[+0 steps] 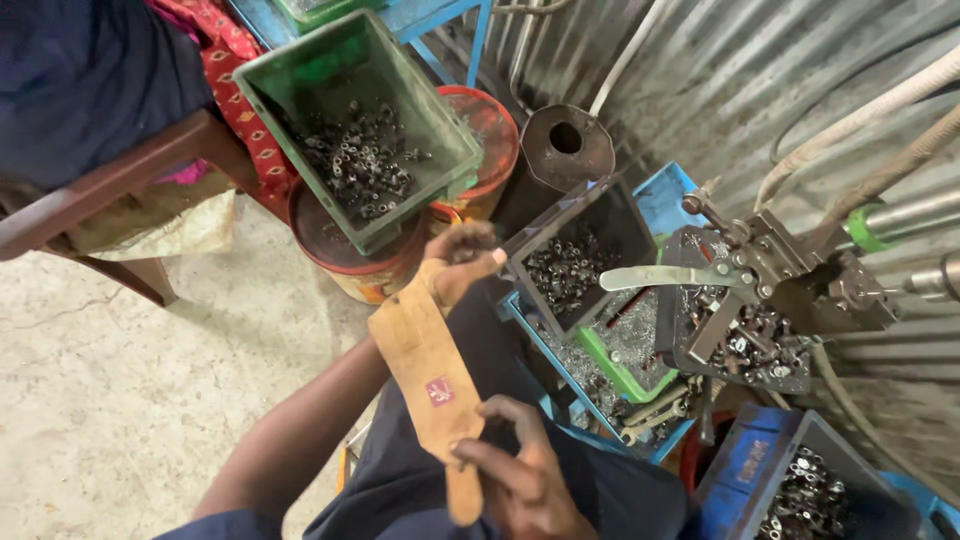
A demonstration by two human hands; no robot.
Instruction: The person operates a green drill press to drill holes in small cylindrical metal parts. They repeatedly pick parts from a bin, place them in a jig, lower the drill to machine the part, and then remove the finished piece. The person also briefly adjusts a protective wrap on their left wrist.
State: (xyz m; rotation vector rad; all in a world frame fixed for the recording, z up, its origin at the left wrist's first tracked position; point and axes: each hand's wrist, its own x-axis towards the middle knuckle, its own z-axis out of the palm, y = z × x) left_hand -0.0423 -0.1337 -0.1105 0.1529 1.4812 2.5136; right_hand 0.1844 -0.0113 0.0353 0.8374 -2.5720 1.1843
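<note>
A tan leather strip (430, 365) with a small red patch runs along my left forearm, from the wrist down toward my lap. My left hand (462, 262) is raised over my knees with its fingers curled around the strip's upper end. Lower down, my right hand (520, 480) pinches the strip's bottom part between thumb and fingers. Both hands are above my dark blue trousers (610, 495).
A green crate (455, 140) of small metal parts rests on red drums (340, 262). A dark tray (612, 215) of parts, a metal press (770, 285) with a lever, and a blue bin (745, 465) stand right. A wooden chair (110, 190) with a seated person is on the left.
</note>
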